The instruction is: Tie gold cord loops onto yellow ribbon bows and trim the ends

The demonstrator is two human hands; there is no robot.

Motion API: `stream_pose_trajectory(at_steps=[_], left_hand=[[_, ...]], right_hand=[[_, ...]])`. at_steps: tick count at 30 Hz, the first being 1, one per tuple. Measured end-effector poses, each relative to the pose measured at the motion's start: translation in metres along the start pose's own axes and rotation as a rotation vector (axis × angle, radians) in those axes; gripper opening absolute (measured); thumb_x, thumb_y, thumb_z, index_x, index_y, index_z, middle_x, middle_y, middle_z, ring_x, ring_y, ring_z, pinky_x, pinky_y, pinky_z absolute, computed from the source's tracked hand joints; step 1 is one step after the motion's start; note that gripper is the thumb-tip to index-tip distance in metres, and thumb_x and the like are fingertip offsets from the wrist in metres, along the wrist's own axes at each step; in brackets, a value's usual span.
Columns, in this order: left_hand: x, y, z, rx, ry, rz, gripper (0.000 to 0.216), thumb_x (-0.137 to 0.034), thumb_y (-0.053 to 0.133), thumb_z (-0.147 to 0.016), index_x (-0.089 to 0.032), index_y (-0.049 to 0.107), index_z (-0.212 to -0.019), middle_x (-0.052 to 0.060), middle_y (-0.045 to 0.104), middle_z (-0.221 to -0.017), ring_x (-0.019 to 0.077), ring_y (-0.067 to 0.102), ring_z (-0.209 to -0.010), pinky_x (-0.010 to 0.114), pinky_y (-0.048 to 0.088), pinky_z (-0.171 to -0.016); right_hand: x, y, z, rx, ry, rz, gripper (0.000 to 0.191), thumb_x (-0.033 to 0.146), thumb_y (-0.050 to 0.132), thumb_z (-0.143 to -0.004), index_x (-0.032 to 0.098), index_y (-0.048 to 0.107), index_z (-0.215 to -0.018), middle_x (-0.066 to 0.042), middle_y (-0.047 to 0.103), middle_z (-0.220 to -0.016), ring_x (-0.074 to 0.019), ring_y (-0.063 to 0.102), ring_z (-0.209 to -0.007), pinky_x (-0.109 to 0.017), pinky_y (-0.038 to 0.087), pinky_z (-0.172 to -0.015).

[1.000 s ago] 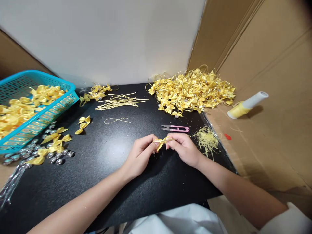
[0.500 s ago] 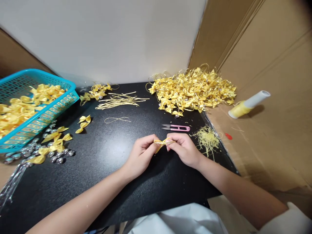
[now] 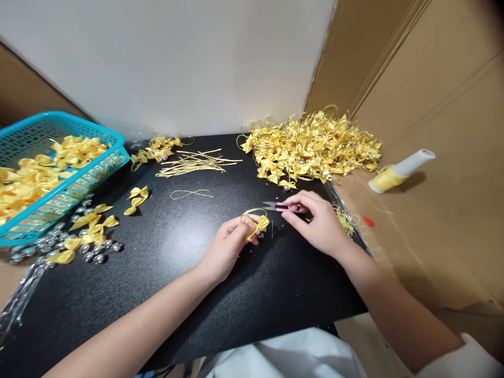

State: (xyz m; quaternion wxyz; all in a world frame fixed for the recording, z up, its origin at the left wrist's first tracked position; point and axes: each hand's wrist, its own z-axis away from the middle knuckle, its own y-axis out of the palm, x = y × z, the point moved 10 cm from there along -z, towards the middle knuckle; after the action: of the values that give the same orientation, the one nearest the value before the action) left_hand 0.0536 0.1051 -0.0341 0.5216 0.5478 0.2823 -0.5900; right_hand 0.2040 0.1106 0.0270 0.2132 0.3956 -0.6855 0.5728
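Observation:
My left hand [image 3: 228,247] is closed on a small yellow ribbon bow [image 3: 258,226] with a thin gold cord loop, held just above the black mat [image 3: 169,283]. My right hand [image 3: 321,226] has reached forward to the pink thread snips [image 3: 275,207]. Its thumb and fingers pinch the pink handle, while the snips lie on the mat with the blades pointing left.
A big heap of finished yellow bows [image 3: 311,147] lies at the back right. Cut gold cords [image 3: 197,163] and a few bows [image 3: 157,147] lie at the back. A blue basket of ribbon pieces [image 3: 51,173], silver bells [image 3: 47,249], trimmings [image 3: 344,220] and a yellow spool [image 3: 397,170] surround the mat.
My right hand let go of the bow and moved forward onto the pink snips. My left hand keeps the bow and has turned it slightly.

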Motion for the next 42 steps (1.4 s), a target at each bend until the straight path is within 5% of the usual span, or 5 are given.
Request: stream_pose_trajectory(at_steps=[3, 7, 16, 22, 42], left_hand=[[0.007, 0.003, 0.0, 0.004, -0.106, 0.046, 0.018, -0.03, 0.057, -0.073, -0.017, 0.051, -0.062, 0.004, 0.065, -0.077, 0.0114, 0.045, -0.061, 0.025, 0.038, -0.06], [0.012, 0.008, 0.001, 0.044, -0.172, 0.112, 0.015, -0.027, 0.057, -0.069, -0.018, 0.049, -0.06, 0.002, 0.064, -0.069, 0.0098, 0.043, -0.057, 0.023, 0.035, -0.057], [0.019, 0.012, 0.004, 0.076, -0.294, 0.292, 0.014, -0.021, 0.063, -0.065, -0.013, 0.051, -0.061, 0.005, 0.065, -0.075, 0.0044, 0.031, -0.049, 0.019, 0.021, -0.044], [0.027, 0.016, 0.006, 0.116, -0.379, 0.429, 0.015, -0.02, 0.061, -0.068, -0.015, 0.048, -0.063, 0.003, 0.061, -0.068, 0.0041, 0.035, -0.047, 0.018, 0.022, -0.043], [0.025, 0.02, 0.005, 0.193, -0.347, 0.365, 0.015, -0.027, 0.06, -0.069, -0.015, 0.057, -0.062, -0.002, 0.045, -0.058, 0.0082, 0.04, -0.051, 0.023, 0.033, -0.05]], right_hand=[[-0.005, -0.002, -0.002, -0.008, -0.057, 0.492, 0.025, 0.036, 0.069, -0.082, 0.02, 0.067, -0.1, -0.009, 0.065, -0.104, -0.0282, 0.052, -0.098, -0.042, 0.039, -0.081], [-0.008, 0.008, -0.002, 0.01, -0.094, 0.672, 0.018, 0.036, 0.061, -0.09, 0.019, 0.067, -0.091, -0.01, 0.065, -0.102, -0.0276, 0.052, -0.095, -0.04, 0.035, -0.077], [-0.021, -0.011, -0.003, -0.051, 0.072, 0.392, 0.011, 0.027, 0.052, -0.095, 0.018, 0.056, -0.099, -0.01, 0.067, -0.095, -0.0252, 0.061, -0.087, -0.038, 0.043, -0.074], [0.022, -0.021, 0.008, -0.023, -0.18, 0.177, 0.012, 0.027, 0.047, -0.096, 0.021, 0.049, -0.107, -0.008, 0.066, -0.097, -0.0196, 0.063, -0.081, -0.031, 0.048, -0.069], [0.044, 0.004, 0.027, -0.005, -0.501, 0.511, 0.013, 0.029, 0.052, -0.095, 0.019, 0.054, -0.102, -0.005, 0.067, -0.082, -0.0194, 0.053, -0.07, -0.033, 0.034, -0.065]])
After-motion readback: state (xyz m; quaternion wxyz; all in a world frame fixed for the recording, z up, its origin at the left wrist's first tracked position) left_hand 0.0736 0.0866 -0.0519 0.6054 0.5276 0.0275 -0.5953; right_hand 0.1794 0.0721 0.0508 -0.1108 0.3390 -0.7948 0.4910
